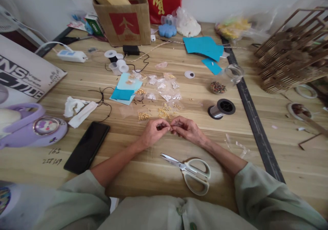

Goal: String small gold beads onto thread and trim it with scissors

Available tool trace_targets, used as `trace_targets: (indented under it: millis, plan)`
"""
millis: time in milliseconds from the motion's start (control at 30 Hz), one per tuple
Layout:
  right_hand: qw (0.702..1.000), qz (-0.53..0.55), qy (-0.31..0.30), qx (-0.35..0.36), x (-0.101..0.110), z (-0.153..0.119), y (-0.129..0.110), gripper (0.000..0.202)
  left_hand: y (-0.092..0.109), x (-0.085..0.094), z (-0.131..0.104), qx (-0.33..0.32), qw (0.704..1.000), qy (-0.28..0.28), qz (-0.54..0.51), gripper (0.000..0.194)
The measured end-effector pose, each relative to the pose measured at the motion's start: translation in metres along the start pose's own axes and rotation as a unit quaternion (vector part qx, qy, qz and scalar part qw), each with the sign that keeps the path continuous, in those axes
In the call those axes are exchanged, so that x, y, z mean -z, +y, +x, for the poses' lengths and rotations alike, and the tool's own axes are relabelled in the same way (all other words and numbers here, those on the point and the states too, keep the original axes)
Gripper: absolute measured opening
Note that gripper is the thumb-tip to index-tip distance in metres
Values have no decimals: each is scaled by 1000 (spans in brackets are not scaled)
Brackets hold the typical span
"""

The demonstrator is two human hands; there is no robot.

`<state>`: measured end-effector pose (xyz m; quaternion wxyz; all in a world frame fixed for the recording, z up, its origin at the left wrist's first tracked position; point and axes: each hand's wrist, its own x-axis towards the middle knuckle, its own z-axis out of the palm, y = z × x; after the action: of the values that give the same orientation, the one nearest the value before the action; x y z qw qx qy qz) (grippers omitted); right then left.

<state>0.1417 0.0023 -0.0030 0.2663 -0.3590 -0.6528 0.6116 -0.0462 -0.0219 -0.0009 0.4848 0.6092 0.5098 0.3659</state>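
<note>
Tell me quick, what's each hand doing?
Left hand: pinched closed; anything held is too small to tell.
Right hand: pinched closed too; contents likewise unclear.

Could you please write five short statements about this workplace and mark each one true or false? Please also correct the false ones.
1. The left hand and the right hand are close together. True.
2. The scissors are held in the right hand. False: the scissors lie on the table.
3. Gold-coloured beads lie just beyond the hands. True.
4. The dark spool stands to the left of the left hand. False: the dark spool is to the right of the right hand.
5. A phone lies to the left of the left hand. True.
</note>
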Motion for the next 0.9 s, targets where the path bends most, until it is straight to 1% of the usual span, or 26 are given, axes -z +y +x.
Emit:
trace_targets:
  millis: [133,300,400,567,700,800,900]
  plan:
    - [1000,7,10,-8,0,0,-1,24,1,1,-1,0,1000,4,-7,11]
    - [1000,7,17,-6,-2,-1,-2,21,-1,0,-1,-8,1000,10,11,13]
    - [1000,7,20,-7,-3,-1,-2,21,-4,-3,-2,-28,999,21,30,11]
    - [1000,7,23,-5,-3,-1,0,19,-8,-4,-3,-80,992,28,90,5]
    - [1000,8,28,-9,-4,-1,-1,19,-10,-3,-2,-103,987,30,118,7]
    - [999,18,27,-9,-3,-1,-2,19,-11,-2,-1,-111,986,37,116,6]
    - [1000,11,27,2,-3,-1,-1,19,-9,-1,0,-97,990,34,98,8]
